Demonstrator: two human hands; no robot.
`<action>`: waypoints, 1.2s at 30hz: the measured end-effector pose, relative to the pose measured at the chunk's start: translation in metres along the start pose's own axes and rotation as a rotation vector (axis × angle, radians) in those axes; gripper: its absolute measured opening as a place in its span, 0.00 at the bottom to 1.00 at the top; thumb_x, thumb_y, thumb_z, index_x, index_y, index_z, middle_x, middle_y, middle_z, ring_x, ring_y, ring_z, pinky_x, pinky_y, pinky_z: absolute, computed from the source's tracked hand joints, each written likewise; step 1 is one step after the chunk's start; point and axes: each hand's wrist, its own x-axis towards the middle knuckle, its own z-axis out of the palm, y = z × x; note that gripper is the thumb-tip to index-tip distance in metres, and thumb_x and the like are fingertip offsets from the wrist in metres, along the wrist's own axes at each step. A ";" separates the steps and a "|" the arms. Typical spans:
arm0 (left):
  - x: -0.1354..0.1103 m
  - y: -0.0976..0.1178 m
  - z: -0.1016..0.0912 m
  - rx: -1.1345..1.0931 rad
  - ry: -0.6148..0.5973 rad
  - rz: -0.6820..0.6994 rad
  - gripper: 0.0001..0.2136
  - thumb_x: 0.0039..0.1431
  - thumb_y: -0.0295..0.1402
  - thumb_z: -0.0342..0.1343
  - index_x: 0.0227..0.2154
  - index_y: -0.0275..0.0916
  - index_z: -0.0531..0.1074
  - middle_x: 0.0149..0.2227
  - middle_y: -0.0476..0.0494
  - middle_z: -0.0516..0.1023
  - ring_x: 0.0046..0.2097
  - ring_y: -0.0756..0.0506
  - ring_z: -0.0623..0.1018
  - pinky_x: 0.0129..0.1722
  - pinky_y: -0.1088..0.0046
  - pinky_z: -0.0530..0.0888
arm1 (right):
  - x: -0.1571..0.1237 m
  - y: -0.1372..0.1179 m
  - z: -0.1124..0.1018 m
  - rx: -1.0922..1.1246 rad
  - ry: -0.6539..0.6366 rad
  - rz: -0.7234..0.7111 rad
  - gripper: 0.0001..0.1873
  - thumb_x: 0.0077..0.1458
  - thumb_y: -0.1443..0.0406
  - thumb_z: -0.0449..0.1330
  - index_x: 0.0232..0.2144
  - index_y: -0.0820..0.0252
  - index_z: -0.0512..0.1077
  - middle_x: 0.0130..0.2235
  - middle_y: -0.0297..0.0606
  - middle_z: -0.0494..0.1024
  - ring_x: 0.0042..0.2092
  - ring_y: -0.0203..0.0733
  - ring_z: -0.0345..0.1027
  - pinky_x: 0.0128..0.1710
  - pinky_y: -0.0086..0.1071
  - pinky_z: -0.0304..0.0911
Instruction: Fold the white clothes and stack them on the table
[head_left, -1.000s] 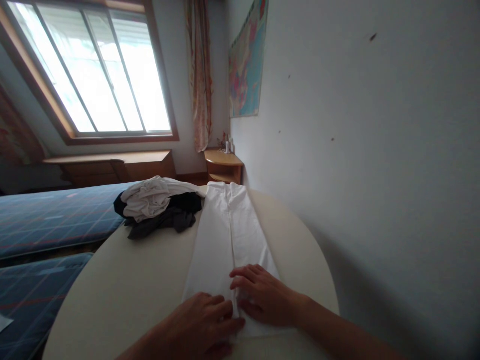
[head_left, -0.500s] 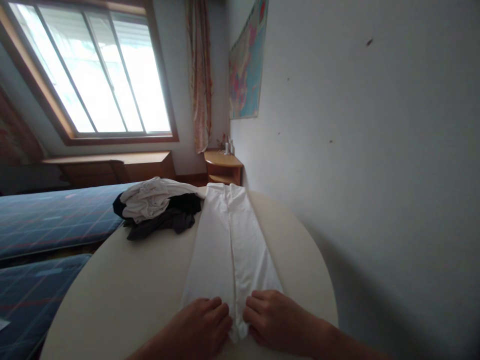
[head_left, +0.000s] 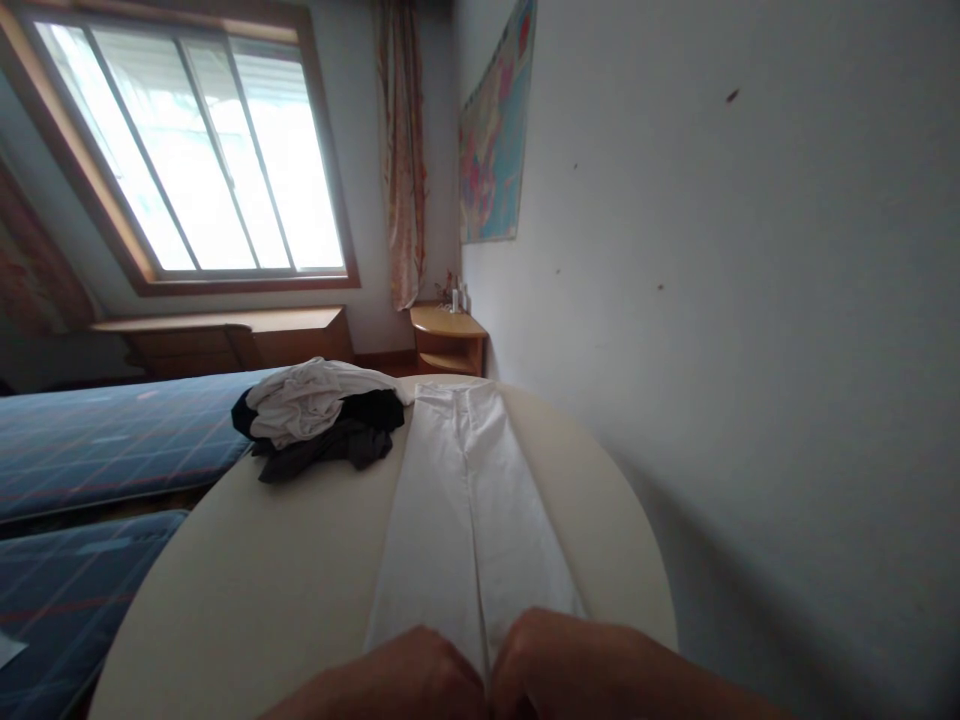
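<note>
Curled left hand [head_left: 420, 670] and right hand [head_left: 555, 655] at bottom centre, grasping flat white fabric trousers [head_left: 431, 530], round cream counter [head_left: 285, 570], rumpled off-white-and-black clothes [head_left: 304, 405] left of centre

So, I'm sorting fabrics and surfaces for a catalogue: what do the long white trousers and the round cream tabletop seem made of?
Long white trousers: matte cloth, perhaps cotton or a blend, from the soft creases and lack of shine.
Round cream tabletop: smooth, low-sheen, perhaps laminate or painted board; its even colour shows no visible grain.
</note>
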 end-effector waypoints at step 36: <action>0.075 -0.098 -0.033 0.196 0.333 -0.345 0.29 0.63 0.41 0.54 0.66 0.47 0.59 0.72 0.42 0.45 0.72 0.36 0.48 0.68 0.50 0.52 | 0.134 0.182 -0.167 -0.346 0.617 0.651 0.22 0.65 0.72 0.46 0.55 0.57 0.71 0.58 0.43 0.72 0.55 0.47 0.69 0.54 0.36 0.62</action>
